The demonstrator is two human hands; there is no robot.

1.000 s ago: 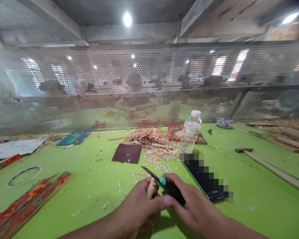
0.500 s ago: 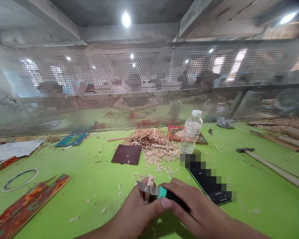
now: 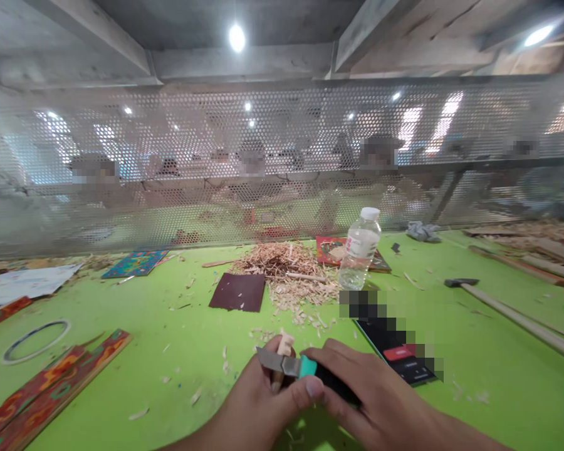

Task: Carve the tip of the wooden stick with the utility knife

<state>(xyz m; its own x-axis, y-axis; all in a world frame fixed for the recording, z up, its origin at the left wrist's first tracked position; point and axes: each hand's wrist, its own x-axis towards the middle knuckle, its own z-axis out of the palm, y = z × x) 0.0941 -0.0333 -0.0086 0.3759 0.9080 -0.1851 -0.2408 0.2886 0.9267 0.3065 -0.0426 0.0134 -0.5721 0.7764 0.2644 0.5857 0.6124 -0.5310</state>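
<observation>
Low in the middle, my left hand (image 3: 263,401) is closed around a small piece of carved wood (image 3: 286,342), whose pale tip sticks up past the fingers. My right hand (image 3: 371,388) grips a knife (image 3: 336,381) by its black and teal handle. Its short metal blade points left and lies across the front of the wood piece. The left thumb presses by the handle near the blade. Most of the wood is hidden inside the left hand. Beyond the hands, wood shavings (image 3: 289,269) are heaped beside a dark brown sheet of sandpaper (image 3: 238,292).
A water bottle (image 3: 360,250) stands behind a phone (image 3: 399,351) on the green table (image 3: 178,357). A hammer (image 3: 507,307) lies at right. Painted boards (image 3: 61,388) and a tape ring (image 3: 36,341) lie at left. A perforated metal screen (image 3: 192,150) closes off the back; people sit behind it.
The blade has tilted slightly against the wood, while both hands keep nearly the same place and hold. A red button now shows on the phone screen.
</observation>
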